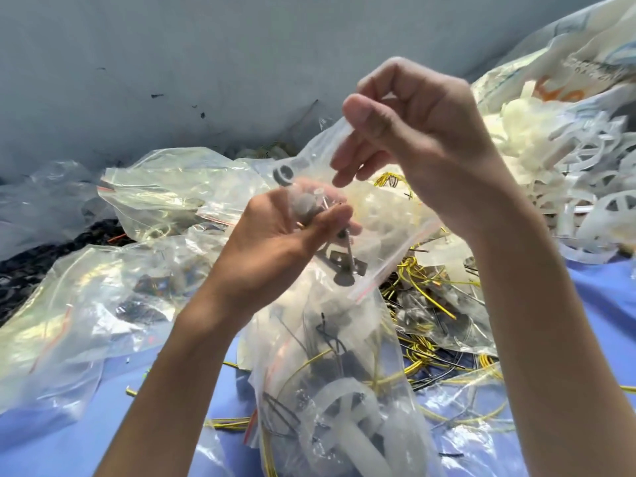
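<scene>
1. The right hand [423,132] is pinching the zip bag [389,215] open above the tabletop [602,294].
2. The left hand [275,242] is feeding in screws [348,256], its grip grasping them.
3. Releasing and sealing are seemingly remaining.

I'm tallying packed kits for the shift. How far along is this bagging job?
Done: several filled zip bags lie at the left. In hand: the right hand holds up the mouth of an open bag, while the left hand pinches screws and small grey parts at it. Left: that bag is unsealed, and loose yellow wires and white plastic wheels lie unbagged on the right.
</scene>
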The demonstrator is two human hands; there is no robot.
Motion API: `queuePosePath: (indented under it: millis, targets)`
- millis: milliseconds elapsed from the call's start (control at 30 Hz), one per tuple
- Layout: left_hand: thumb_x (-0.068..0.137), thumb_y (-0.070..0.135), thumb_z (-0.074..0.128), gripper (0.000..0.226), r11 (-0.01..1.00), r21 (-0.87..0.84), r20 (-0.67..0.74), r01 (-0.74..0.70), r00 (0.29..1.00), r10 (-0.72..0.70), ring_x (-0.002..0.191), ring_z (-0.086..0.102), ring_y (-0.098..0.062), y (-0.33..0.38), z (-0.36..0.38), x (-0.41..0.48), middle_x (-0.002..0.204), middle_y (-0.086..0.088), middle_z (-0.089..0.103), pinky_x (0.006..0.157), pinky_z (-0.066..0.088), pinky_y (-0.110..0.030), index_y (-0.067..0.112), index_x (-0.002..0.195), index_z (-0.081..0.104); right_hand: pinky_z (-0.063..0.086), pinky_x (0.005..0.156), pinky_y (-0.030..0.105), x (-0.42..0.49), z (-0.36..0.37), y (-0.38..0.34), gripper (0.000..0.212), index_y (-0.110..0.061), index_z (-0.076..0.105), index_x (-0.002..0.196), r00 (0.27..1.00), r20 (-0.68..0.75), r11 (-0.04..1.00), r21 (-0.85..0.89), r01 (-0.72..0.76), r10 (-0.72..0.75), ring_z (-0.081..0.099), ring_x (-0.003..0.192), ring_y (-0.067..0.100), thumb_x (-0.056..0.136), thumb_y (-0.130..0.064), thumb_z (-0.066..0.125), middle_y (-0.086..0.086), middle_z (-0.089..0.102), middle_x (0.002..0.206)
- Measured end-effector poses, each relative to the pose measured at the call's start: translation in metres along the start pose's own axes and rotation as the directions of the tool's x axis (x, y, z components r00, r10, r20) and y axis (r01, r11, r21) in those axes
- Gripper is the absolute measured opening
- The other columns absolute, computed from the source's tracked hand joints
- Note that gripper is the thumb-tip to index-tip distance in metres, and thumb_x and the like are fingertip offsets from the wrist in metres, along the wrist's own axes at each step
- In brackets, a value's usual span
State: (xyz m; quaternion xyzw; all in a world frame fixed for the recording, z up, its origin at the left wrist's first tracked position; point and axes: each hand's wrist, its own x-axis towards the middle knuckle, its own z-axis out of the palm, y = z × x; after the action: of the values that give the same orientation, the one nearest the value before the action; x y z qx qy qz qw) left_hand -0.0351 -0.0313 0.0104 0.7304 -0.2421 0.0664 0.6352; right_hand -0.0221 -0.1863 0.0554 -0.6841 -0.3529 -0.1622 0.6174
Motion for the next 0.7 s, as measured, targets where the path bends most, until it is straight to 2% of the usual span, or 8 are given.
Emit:
queuePosePath:
  millis: [200,300,367,433,500,600,633,700]
  targets:
    - [0.075,0.027,0.065,0.015,1.0,0.003,-0.132,-0.012,0.991,0.012,0.063,0.069,-0.012,-0.005,-0.006,0.003,0.072,0.001,0.073,0.059,0.051,-0.019,0.015,0.084,0.063,0.051,0.064,0.023,0.002,-0.006,0.009,0.008,-0.021,0.05,0.095,0.998,-0.002,0.984,-0.166,-0.065,0.065,0.067,0.074,0.009,0.092,-0.022,0.057,-0.001,0.068,0.085]
    - [0.083,0.022,0.065,0.008,1.0,-0.014,-0.223,-0.023,0.975,0.019,0.066,0.07,-0.017,-0.006,-0.01,0.006,0.077,-0.002,0.074,0.061,0.054,-0.024,0.015,0.085,0.063,0.054,0.08,0.028,0.004,-0.008,0.016,0.027,-0.024,0.052,0.106,0.988,0.013,0.946,-0.288,-0.146,0.156,0.066,0.092,0.01,0.086,-0.041,0.062,-0.002,0.066,0.103]
    - [0.08,0.027,0.064,0.016,1.0,-0.011,-0.275,-0.022,0.961,0.018,0.067,0.071,-0.019,-0.004,-0.01,0.006,0.074,0.002,0.073,0.06,0.055,-0.027,0.012,0.086,0.064,0.053,0.089,0.036,0.003,-0.007,0.02,0.048,-0.025,0.054,0.113,0.966,0.07,0.91,-0.359,-0.209,0.249,0.065,0.099,0.01,0.076,-0.055,0.061,-0.004,0.064,0.11]
    - [0.078,0.028,0.063,0.017,0.999,-0.003,-0.296,-0.032,0.955,0.03,0.06,0.069,-0.016,-0.003,-0.009,0.005,0.063,0.006,0.069,0.051,0.053,-0.027,0.012,0.08,0.064,0.054,0.083,0.033,0.0,-0.004,0.022,0.053,-0.023,0.059,0.107,0.94,0.157,0.882,-0.42,-0.214,0.303,0.066,0.09,0.007,0.069,-0.061,0.06,-0.01,0.067,0.099]
    - [0.079,0.026,0.063,0.015,0.999,0.0,-0.27,-0.048,0.962,0.046,0.051,0.065,-0.015,-0.001,-0.008,0.002,0.058,0.004,0.066,0.045,0.049,-0.025,0.015,0.07,0.064,0.05,0.063,0.028,-0.002,-0.001,0.023,0.047,-0.012,0.06,0.089,0.915,0.252,0.875,-0.449,-0.18,0.317,0.066,0.068,0.001,0.074,-0.057,0.067,-0.011,0.067,0.075]
    - [0.077,0.032,0.066,0.025,0.998,0.021,-0.194,-0.055,0.979,0.058,0.049,0.061,-0.021,0.0,-0.009,0.002,0.06,-0.009,0.067,0.051,0.05,-0.031,0.009,0.066,0.066,0.051,0.068,0.049,-0.003,-0.001,0.025,0.061,0.003,0.06,0.088,0.883,0.338,0.886,-0.436,-0.159,0.325,0.069,0.07,0.021,0.07,-0.055,0.069,0.006,0.071,0.076]
    - [0.076,0.035,0.067,0.027,0.998,0.021,-0.182,-0.057,0.981,0.06,0.05,0.061,-0.021,0.0,-0.01,0.002,0.06,-0.01,0.068,0.051,0.05,-0.03,0.011,0.065,0.067,0.051,0.069,0.052,-0.003,-0.002,0.024,0.06,0.004,0.061,0.088,0.88,0.352,0.898,-0.411,-0.159,0.317,0.068,0.072,0.026,0.07,-0.053,0.069,0.009,0.071,0.076]
    - [0.074,0.04,0.067,0.032,0.995,0.064,-0.197,-0.071,0.977,0.082,0.054,0.06,-0.014,0.001,-0.012,0.002,0.06,-0.002,0.068,0.055,0.048,-0.023,0.011,0.062,0.068,0.053,0.069,0.048,-0.003,-0.004,0.025,0.049,0.005,0.061,0.085,0.892,0.341,0.924,-0.338,-0.18,0.298,0.07,0.068,0.02,0.073,-0.041,0.072,0.009,0.071,0.073]
